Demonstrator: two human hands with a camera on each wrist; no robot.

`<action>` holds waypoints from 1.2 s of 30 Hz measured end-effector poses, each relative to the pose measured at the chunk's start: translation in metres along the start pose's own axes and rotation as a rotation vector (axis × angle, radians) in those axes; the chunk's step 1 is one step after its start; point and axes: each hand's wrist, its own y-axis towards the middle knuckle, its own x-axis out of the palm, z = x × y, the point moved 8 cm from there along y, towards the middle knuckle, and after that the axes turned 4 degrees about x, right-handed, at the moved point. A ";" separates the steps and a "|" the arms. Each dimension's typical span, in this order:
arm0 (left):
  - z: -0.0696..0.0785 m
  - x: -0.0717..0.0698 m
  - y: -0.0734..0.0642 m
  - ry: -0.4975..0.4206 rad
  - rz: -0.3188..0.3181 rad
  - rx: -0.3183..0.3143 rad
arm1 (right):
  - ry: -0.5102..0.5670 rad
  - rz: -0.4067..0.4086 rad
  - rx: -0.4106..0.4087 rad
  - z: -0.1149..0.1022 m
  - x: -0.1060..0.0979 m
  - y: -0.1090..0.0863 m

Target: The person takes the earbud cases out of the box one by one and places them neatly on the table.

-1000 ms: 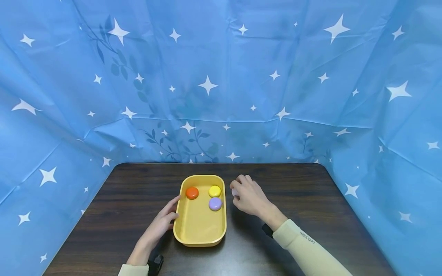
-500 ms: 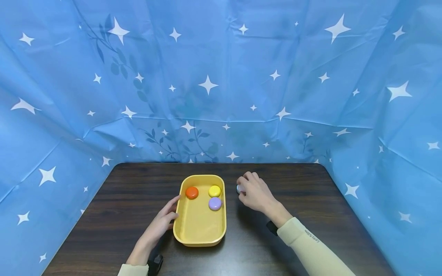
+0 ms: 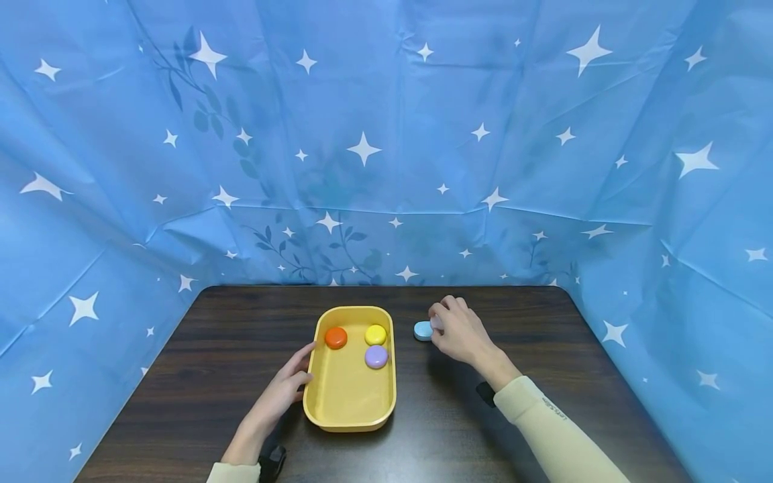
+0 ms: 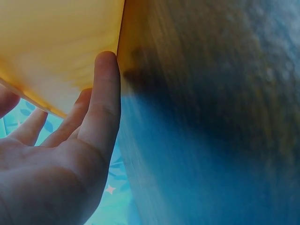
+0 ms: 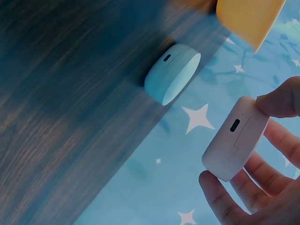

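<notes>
One pale case is pinched between the thumb and fingers of the right hand, its long axis slanting from upper right to lower left in the right wrist view, slotted side towards that camera. Near it, a light-blue case lies on the surface at a similar slant, while the left hand rests spread fingers against the yellow tray. Dark lettering on the right sleeve is too small to read.

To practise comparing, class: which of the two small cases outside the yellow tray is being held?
The pale pinkish case, pinched by the right hand; the light blue case rests untouched on the table, nearer the tray.
</notes>
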 end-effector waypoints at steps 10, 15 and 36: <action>-0.001 0.000 0.000 -0.004 -0.001 -0.003 | -0.001 0.008 0.031 0.016 -0.002 0.002; -0.001 0.000 0.000 -0.002 0.001 -0.003 | 0.001 -0.009 0.060 0.025 0.002 0.003; 0.001 0.001 0.000 0.007 -0.016 -0.003 | -0.029 -0.129 0.151 0.050 0.024 0.004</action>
